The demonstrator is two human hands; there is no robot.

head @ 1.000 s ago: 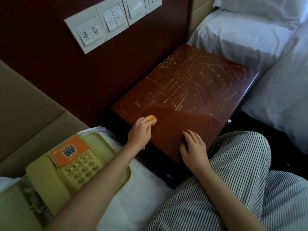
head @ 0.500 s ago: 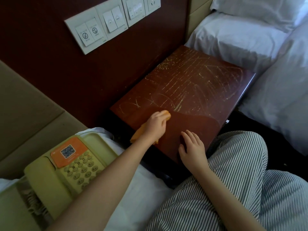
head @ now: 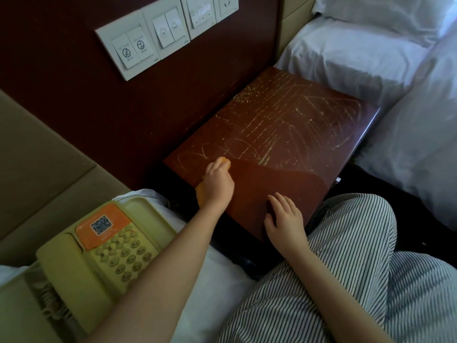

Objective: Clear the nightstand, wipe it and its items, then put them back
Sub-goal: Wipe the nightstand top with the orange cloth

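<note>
The left grip with its orange cloth, having swept right across the worktop, has slid back left and slightly up.

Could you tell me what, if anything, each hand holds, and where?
The left hand grips the orange cloth around its middle; the right hand holds nothing, resting on the nightstand.
</note>
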